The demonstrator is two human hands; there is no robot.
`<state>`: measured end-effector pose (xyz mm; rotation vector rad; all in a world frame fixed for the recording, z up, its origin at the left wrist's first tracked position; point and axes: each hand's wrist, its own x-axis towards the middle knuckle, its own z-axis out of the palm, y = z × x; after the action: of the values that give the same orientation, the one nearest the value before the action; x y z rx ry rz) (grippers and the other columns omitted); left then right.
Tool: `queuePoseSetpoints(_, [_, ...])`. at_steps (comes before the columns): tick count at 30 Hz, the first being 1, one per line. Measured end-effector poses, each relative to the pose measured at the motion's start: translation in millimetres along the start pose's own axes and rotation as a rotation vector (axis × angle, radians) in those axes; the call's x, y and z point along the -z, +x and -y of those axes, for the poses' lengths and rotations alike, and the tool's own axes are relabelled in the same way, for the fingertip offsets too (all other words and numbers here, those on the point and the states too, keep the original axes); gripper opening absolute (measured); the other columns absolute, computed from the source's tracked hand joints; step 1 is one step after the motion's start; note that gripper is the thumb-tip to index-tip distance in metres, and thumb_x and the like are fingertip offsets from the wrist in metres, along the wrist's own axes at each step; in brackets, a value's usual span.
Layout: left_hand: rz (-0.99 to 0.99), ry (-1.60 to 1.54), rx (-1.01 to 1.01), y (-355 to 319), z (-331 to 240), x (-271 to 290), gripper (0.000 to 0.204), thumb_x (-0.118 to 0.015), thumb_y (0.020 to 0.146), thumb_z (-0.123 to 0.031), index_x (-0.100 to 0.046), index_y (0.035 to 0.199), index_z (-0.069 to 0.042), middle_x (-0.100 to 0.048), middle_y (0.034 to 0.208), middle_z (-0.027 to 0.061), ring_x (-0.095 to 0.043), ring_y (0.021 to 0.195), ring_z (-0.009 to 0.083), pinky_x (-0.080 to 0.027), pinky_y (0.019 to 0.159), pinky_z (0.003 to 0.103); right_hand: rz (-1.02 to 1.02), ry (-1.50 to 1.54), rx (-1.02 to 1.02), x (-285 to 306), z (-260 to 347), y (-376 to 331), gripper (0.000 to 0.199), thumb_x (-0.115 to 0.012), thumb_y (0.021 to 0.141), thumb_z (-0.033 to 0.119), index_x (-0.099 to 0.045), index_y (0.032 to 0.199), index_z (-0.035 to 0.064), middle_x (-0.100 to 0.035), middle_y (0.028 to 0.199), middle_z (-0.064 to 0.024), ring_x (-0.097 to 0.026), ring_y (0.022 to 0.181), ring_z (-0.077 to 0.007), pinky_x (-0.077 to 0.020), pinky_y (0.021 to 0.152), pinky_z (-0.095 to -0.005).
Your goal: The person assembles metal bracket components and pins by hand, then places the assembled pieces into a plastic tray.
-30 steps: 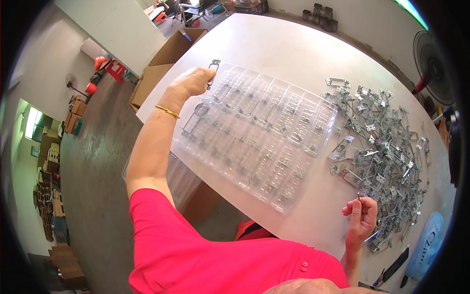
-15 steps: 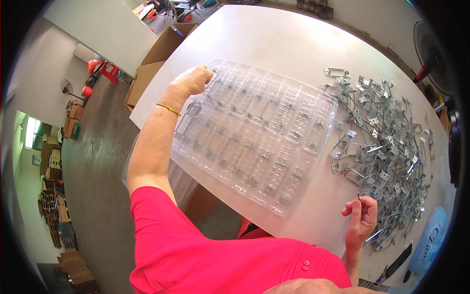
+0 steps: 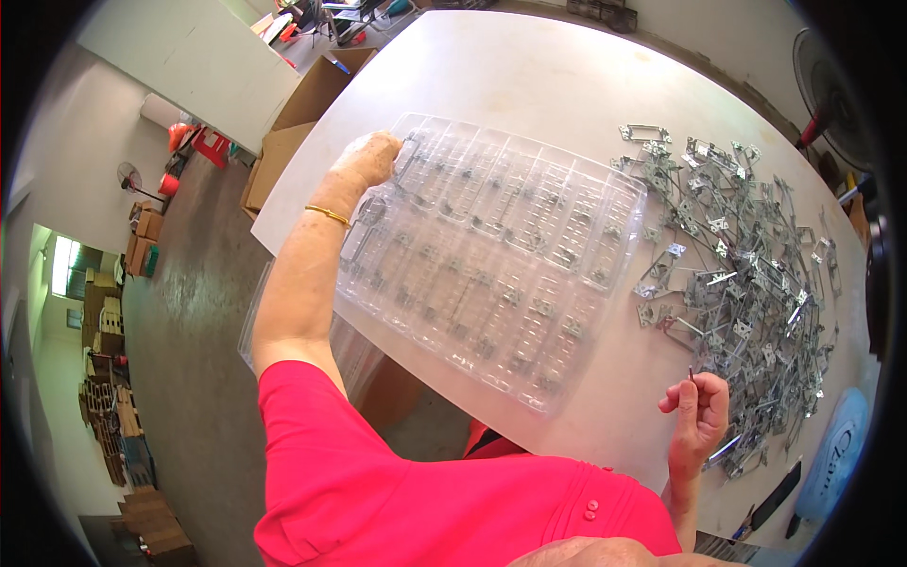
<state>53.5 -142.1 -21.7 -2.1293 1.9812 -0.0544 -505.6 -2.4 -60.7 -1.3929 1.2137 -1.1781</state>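
A wide clear plastic tray [image 3: 529,203], divided into long compartments, lies across the table. Grey metal pieces show in or through it, blurred by the plastic. At the tray's far left corner my left hand [image 3: 370,159] is closed on the edge, its fingertips partly hidden. Near the table's front right my right hand [image 3: 697,416] is raised, with thumb and fingers pinching a thin dark rod whose tip sticks up. Just beyond it spreads a tangled heap of grey metal brackets [image 3: 746,274] with thin bars and small plates.
A black-handled tool [image 3: 777,496] and a blue plastic package [image 3: 831,458] lie at the right front. An open cardboard box [image 3: 274,165] stands off the table's left edge. More clear plastic [image 3: 354,354] sits below the near left edge. A fan [image 3: 827,118] stands far right.
My view has shifted slightly. My left hand stays at the tray's corner, and my right hand keeps its pinch on the rod in nearly the same place.
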Motion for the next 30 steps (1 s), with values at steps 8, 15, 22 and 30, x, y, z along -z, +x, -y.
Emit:
queuePoseSetpoints(8, [-0.043,-0.085,0.020,15,10,-17,0.017,-0.057,0.080,0.002,-0.071,0.089,-0.003,-0.068,0.099,0.0257,-0.067,0.100,0.0393,-0.053,0.088,0.045,-0.012,0.021,-0.004,8,0,-3,0.006,-0.056,0.102,0.003,-0.055,0.108,0.0011,-0.064,0.082,-0.0058,-0.062,0.067,-0.0100,-0.0525,0.064,-0.0231])
queuePoseSetpoints(15, [-0.104,-0.051,-0.043,-5,11,2,0.025,-0.060,0.081,0.003,-0.066,0.105,-0.001,-0.066,0.103,0.0213,-0.062,0.107,0.0403,-0.049,0.091,0.047,-0.078,0.073,0.009,21,0,1,0.013,-0.053,0.105,0.008,-0.052,0.114,0.0002,-0.066,0.083,-0.0076,-0.063,0.068,-0.0108,-0.0528,0.064,-0.0233])
queuePoseSetpoints(22, [-0.310,0.043,-0.168,-34,-88,68,0.022,-0.066,0.086,0.000,-0.064,0.108,-0.001,-0.067,0.102,0.0177,-0.066,0.095,0.0378,-0.052,0.082,0.045,-0.147,0.090,-0.017,50,-7,-21,0.014,-0.052,0.105,0.009,-0.049,0.117,0.0008,-0.068,0.085,-0.0085,-0.063,0.068,-0.0104,-0.0539,0.063,-0.0236])
queuePoseSetpoints(30, [-0.519,-0.165,-0.677,-104,-260,115,0.017,-0.072,0.081,-0.005,-0.065,0.096,-0.003,-0.067,0.090,0.0107,-0.065,0.081,0.0270,-0.053,0.073,0.039,-0.052,-0.047,0.021,52,-22,-52,0.016,-0.064,0.094,-0.003,-0.058,0.109,-0.0006,-0.069,0.087,-0.0096,-0.068,0.071,-0.0142,-0.0552,0.064,-0.0260])
